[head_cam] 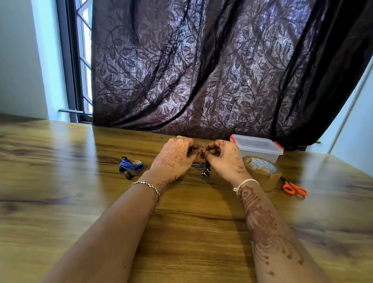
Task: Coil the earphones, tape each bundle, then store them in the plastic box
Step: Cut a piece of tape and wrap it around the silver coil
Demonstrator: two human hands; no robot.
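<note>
My left hand (pixel 175 155) and my right hand (pixel 222 159) meet above the middle of the wooden table (pixel 60 197), fingers pinched together on a coiled bundle of dark grey earphones (pixel 202 168). Its loops and earbuds hang just below the fingers. What the fingertips pinch at the top is hidden. A blue earphone bundle (pixel 130 166), coiled with a band of tape around it, lies on the table left of my left hand. The clear plastic box (pixel 257 148), lid on with red clips, stands behind my right hand.
A roll of brown packing tape (pixel 262 173) sits right of my right hand, in front of the box. Orange-handled scissors (pixel 294 188) lie further right. A dark patterned curtain (pixel 212 63) hangs along the table's far edge.
</note>
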